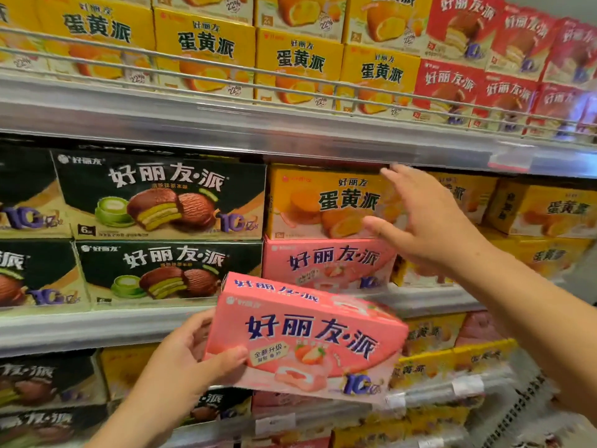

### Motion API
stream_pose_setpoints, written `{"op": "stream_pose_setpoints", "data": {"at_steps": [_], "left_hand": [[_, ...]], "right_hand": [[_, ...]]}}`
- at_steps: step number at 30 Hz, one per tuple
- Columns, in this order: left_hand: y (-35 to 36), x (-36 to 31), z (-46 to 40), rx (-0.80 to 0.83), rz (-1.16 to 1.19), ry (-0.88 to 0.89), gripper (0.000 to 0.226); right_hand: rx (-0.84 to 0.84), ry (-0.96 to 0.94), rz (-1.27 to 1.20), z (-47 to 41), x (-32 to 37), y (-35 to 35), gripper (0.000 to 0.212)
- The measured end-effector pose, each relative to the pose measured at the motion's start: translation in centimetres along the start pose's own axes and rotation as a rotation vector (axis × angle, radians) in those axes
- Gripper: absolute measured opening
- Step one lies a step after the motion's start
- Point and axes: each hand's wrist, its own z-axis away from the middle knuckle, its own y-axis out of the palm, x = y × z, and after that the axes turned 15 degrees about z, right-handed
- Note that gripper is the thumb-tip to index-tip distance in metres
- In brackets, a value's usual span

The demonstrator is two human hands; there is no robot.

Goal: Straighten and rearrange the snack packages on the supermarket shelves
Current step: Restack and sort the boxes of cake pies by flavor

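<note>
The left hand (190, 354) is gripping a pink 好丽友·派 box (307, 337); above it, the right hand (423, 221) is spreading open-fingered before a yellow 蛋黄派 box (326, 202).

Narrow slot above yellow box (326, 202), under shelf edge (290, 140)

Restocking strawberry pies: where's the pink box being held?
Head view, lower centre: pink box gripped by the left hand, before the middle shelf edge.

Both forearms are bare to the frame edge, and the hands (429, 221) carry no rings.
</note>
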Motion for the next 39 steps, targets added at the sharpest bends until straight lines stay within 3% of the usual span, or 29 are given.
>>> {"op": "stream_pose_setpoints", "data": {"at_steps": [5,7,11,14,23,30,35,39], "left_hand": [[3.7,1.5,-1.0,-0.137,0.026,0.022,0.068],[4.5,1.6,-1.4,-0.157,0.050,0.031,0.071],[5.1,1.6,-2.0,-0.163,0.098,0.063,0.073],[5.0,1.5,-2.2,-0.134,0.090,0.078,0.068],[5.9,2.0,-5.0,-0.034,0.106,0.070,0.076],[10.3,3.3,-6.4,0.024,0.131,0.042,0.063],[14.3,3.7,-7.9,-0.001,0.138,0.079,0.061],[17.9,4.2,-9.1,-0.064,0.193,0.132,0.053]], "right_hand": [[-0.101,0.052,0.128,-2.8,-3.4,4.4,0.088],[-0.034,0.164,-0.085,-3.9,-4.0,5.4,0.091],[0.024,0.338,-0.738,-5.1,-4.9,7.7,0.097],[-0.050,0.314,-0.922,-5.7,-5.4,9.5,0.084],[-0.266,0.398,-0.834,-3.2,-7.6,8.2,0.060],[-0.248,0.513,-0.752,-0.1,-15.4,8.5,0.068],[-0.205,0.481,-0.725,0.6,-20.6,9.3,0.059],[-0.176,0.457,-0.680,1.0,-24.7,10.6,0.066]]}}
